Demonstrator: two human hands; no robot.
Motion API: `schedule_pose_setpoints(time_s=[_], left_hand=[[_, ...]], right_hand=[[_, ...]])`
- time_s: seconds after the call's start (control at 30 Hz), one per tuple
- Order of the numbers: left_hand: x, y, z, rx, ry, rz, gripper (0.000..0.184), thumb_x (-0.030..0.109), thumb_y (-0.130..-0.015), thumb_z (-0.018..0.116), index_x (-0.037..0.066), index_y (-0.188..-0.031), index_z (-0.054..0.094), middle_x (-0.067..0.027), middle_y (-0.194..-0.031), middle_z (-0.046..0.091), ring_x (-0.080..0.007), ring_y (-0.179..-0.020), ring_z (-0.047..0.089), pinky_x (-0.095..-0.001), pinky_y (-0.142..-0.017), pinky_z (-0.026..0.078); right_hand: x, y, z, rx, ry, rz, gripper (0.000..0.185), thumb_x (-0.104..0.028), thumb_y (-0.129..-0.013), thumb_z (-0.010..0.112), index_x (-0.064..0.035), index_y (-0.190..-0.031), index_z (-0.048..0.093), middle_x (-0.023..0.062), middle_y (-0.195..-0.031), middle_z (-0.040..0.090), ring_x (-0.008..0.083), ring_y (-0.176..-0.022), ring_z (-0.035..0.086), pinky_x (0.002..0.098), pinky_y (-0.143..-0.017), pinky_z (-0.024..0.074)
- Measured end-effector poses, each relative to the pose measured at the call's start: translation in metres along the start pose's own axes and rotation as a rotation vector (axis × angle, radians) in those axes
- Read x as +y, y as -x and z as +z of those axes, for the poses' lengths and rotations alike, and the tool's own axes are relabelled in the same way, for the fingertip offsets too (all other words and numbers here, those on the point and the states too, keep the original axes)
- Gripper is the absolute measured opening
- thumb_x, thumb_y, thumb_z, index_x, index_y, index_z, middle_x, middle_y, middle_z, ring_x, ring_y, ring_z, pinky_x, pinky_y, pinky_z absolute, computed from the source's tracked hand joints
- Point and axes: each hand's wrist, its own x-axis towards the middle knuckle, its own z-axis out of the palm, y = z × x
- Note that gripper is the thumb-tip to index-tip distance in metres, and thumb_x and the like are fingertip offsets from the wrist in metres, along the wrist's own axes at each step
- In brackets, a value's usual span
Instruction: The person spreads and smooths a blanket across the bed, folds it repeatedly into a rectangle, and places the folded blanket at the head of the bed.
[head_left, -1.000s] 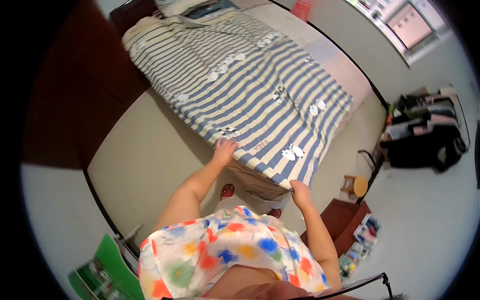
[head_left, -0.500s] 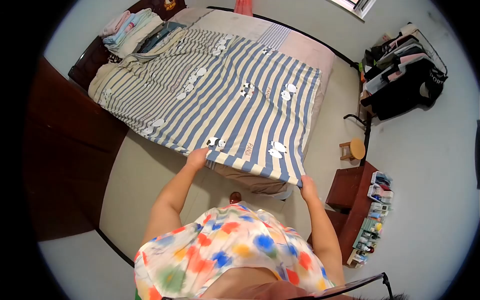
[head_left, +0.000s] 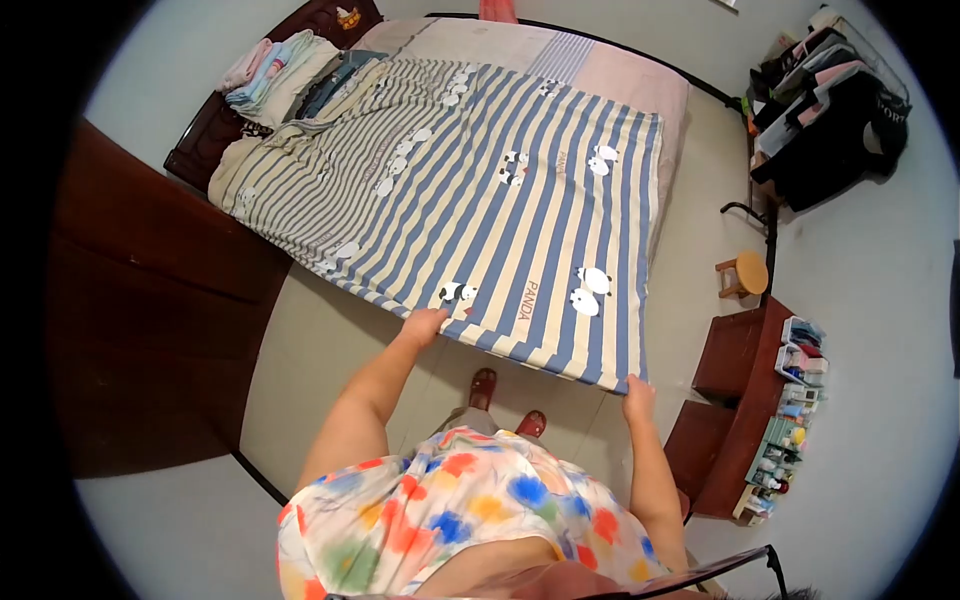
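A striped blue-and-cream quilt (head_left: 490, 225) with panda prints is spread over the bed, its near edge pulled taut toward me past the bed's side. My left hand (head_left: 425, 326) is closed around that edge below a printed panda. At the quilt's near right corner, my right hand (head_left: 637, 400) grips the fabric. Between my hands the edge hangs in the air as a fairly straight line. The quilt's far left part lies in wrinkles near the headboard. A pink bed sheet (head_left: 640, 82) shows beyond the quilt's far edge.
Folded bedding (head_left: 285, 75) is stacked by the dark headboard (head_left: 205, 140). A brown wardrobe (head_left: 150, 320) stands at the left. On the right are a wooden stool (head_left: 748, 272), a red-brown cabinet (head_left: 730, 360) holding baskets of small items, and a clothes rack with dark clothes (head_left: 835, 145).
The quilt's near edge has been drawn toward me and raised, and it is flatter and tauter. The view has shifted, and both my feet now show below the edge.
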Motion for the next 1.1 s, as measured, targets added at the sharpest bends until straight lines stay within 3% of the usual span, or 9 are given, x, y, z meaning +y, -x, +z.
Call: schedule_pose_setpoints(time_s=[0.27,0.43,0.53,0.57,0.7,0.97,1.1], left_hand=[[-0.059,-0.017,-0.025,0.097,0.156,0.006,0.025,0.000,-0.078,0.052,0.014,-0.098,0.057,-0.0152,-0.095,0.054,-0.0362,-0.091,0.056,-0.0445,-0.076,0.047],[-0.106,-0.035,-0.044,0.180,0.110,-0.139,0.028,0.001,-0.072,0.063,0.013,-0.097,0.058,-0.0098,-0.096,0.055,-0.0316,-0.096,0.056,-0.0428,-0.081,0.047],[-0.138,-0.064,-0.018,0.444,-0.031,0.072,0.030,0.003,-0.074,0.063,0.015,-0.101,0.057,-0.0078,-0.099,0.057,-0.0285,-0.101,0.055,-0.0418,-0.084,0.047],[-0.145,-0.072,-0.013,0.276,0.041,0.026,0.031,0.004,-0.078,0.060,0.015,-0.106,0.054,-0.0098,-0.100,0.059,-0.0315,-0.099,0.056,-0.0426,-0.084,0.047],[-0.141,-0.107,-0.059,0.085,0.291,-0.010,0.029,0.005,-0.082,0.053,0.012,-0.110,0.051,-0.0165,-0.104,0.061,-0.0399,-0.095,0.057,-0.0472,-0.078,0.046],[-0.138,-0.234,-0.131,0.032,0.178,0.194,0.017,0.016,-0.087,0.050,0.012,-0.103,0.054,-0.0159,-0.094,0.063,-0.0389,-0.088,0.059,-0.0480,-0.073,0.047],[-0.148,-0.317,-0.121,-0.055,0.093,0.199,0.015,0.020,-0.087,0.050,0.010,-0.098,0.051,-0.0130,-0.094,0.063,-0.0369,-0.087,0.060,-0.0472,-0.072,0.048]], right_hand=[[-0.079,-0.020,-0.048,0.003,0.086,0.068,0.023,0.003,-0.072,0.051,-0.0080,-0.090,0.058,0.0131,-0.086,0.065,0.0314,-0.090,0.059,0.0428,-0.080,0.0386],[-0.117,-0.022,-0.033,-0.008,0.114,0.171,0.023,0.003,-0.071,0.051,-0.0085,-0.090,0.058,0.0135,-0.085,0.064,0.0306,-0.090,0.059,0.0417,-0.080,0.0379],[-0.116,-0.021,-0.019,-0.026,0.108,0.270,0.022,0.003,-0.071,0.052,-0.0086,-0.089,0.058,0.0141,-0.085,0.064,0.0308,-0.090,0.059,0.0415,-0.080,0.0378],[-0.114,-0.020,-0.016,-0.018,0.114,0.296,0.021,0.002,-0.072,0.052,-0.0089,-0.089,0.058,0.0141,-0.085,0.064,0.0310,-0.090,0.059,0.0415,-0.080,0.0378],[-0.099,-0.046,0.002,0.020,0.152,0.355,0.016,-0.002,-0.075,0.052,-0.0098,-0.087,0.057,0.0140,-0.084,0.064,0.0318,-0.088,0.060,0.0419,-0.079,0.0382],[-0.056,-0.186,0.006,-0.012,0.179,0.449,0.009,-0.010,-0.079,0.051,-0.0090,-0.086,0.056,0.0149,-0.087,0.064,0.0366,-0.090,0.059,0.0473,-0.077,0.0379],[-0.030,-0.280,0.012,-0.035,0.203,0.481,0.012,-0.007,-0.079,0.047,-0.0094,-0.086,0.057,0.0141,-0.088,0.065,0.0348,-0.091,0.060,0.0467,-0.079,0.0378]])
